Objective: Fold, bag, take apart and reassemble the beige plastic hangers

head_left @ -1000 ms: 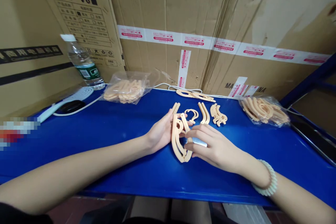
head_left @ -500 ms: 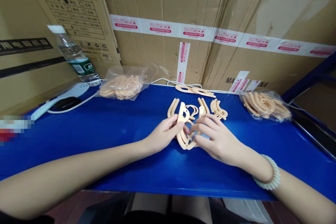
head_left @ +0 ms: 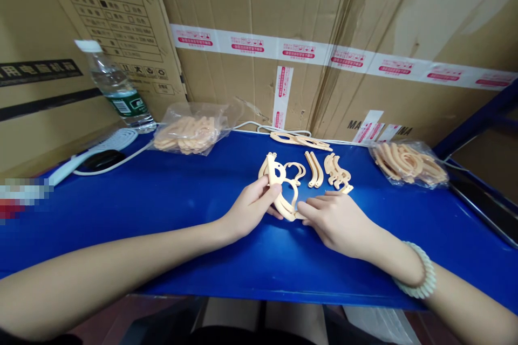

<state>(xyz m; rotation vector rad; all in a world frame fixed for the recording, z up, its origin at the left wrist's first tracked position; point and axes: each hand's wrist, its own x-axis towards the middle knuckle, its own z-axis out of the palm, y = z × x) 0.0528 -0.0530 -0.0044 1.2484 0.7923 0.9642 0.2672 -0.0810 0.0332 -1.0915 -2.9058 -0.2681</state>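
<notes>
Above the blue table I hold a beige plastic folding hanger (head_left: 284,208) with a rounded hook at its middle. My left hand (head_left: 254,204) pinches its upright left arm between thumb and fingers. On the other side my right hand (head_left: 338,222) is closed around the right arm, which points out to the right; its tip (head_left: 347,189) shows past the fingers and the rest is covered. Just behind lie a pair of loose hooks (head_left: 300,171), two curved strips (head_left: 314,169) and several small wavy pieces (head_left: 336,170).
Longer beige parts (head_left: 301,141) lie at the back by a white cable. Bags of beige pieces stand at the left (head_left: 188,132) and right (head_left: 408,163). A water bottle (head_left: 121,94), a pale blue brush (head_left: 97,148) and cardboard boxes (head_left: 251,5) border the table.
The hanger's right arm has swung from upright out to the right. My right hand has lowered and closed around it, while my left hand keeps its grip on the left arm.
</notes>
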